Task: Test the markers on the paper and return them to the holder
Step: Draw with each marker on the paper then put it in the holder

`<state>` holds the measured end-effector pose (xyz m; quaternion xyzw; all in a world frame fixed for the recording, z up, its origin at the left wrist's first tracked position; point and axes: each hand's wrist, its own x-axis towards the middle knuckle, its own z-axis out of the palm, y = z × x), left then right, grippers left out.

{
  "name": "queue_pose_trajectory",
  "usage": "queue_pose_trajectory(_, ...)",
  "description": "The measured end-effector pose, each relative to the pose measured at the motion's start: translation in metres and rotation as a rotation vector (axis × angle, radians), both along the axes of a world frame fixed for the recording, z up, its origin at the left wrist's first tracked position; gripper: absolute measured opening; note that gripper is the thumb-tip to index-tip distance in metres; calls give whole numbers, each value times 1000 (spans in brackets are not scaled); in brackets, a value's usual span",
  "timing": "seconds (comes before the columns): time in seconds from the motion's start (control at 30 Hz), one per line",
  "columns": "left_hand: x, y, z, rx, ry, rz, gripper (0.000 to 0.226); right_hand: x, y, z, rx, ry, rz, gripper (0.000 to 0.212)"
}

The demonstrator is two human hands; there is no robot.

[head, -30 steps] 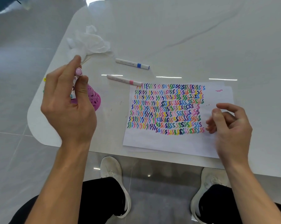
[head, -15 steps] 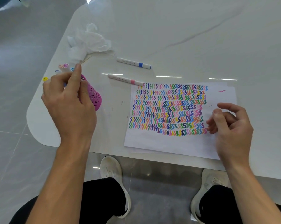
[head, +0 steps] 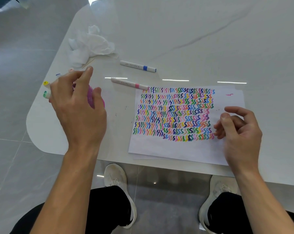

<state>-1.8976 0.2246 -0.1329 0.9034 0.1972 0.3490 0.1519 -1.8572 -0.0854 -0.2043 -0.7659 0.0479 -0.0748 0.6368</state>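
My left hand [head: 75, 112] hovers over the pink perforated holder [head: 92, 97] near the table's left corner, fingers spread and holding nothing. Several marker caps [head: 45, 88] stick out of the holder past my fingers. Two white markers lie on the table: one with a pink band [head: 129, 83] touching the paper's top left corner, one with a blue band [head: 137, 66] farther back. The paper [head: 176, 149] is covered with rows of coloured squiggles. My right hand [head: 239, 132] is at the paper's right side, fingers loosely curled, with nothing in it.
A crumpled white tissue [head: 90, 46] lies behind the holder. The white marble table [head: 193, 31] has a rounded left corner and a front edge just below the paper. My legs and white shoes [head: 115, 179] are under it.
My left hand lowered a pink-capped marker into the holder and let go of it; its fingers are now spread above the holder. My right hand has barely moved.
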Motion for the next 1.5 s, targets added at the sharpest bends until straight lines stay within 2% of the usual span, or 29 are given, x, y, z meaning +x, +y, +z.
queue_pose_trajectory(0.17,6,-15,-1,70,-34,-130,34,1,0,3,-1,-25,14,13)
queue_pose_trajectory(0.3,14,-27,-10,26,65,-219,31,2,-2,2,-49,-23,39,9)
queue_pose_trajectory(0.47,32,-43,-26,-72,197,-305,27,-1,-2,1,-96,-14,70,16)
queue_pose_trajectory(0.67,51,-54,-44,-95,389,-300,39,-5,2,6,-67,-35,108,13)
queue_pose_trajectory(0.9,63,-54,-53,-106,470,-252,56,-2,1,6,-68,-49,117,12)
queue_pose_trajectory(1.0,64,-53,-54,-81,456,-237,53,-1,2,0,-72,-31,128,14)
queue_pose_trajectory(1.13,65,-52,-52,-72,391,-202,35,0,3,-5,-73,-9,142,17)
queue_pose_trajectory(1.33,66,-51,-56,-76,402,-144,20,1,2,-5,-38,5,135,18)
queue_pose_trajectory(1.5,65,-56,-48,-67,229,-281,18,1,2,-5,-34,12,140,19)
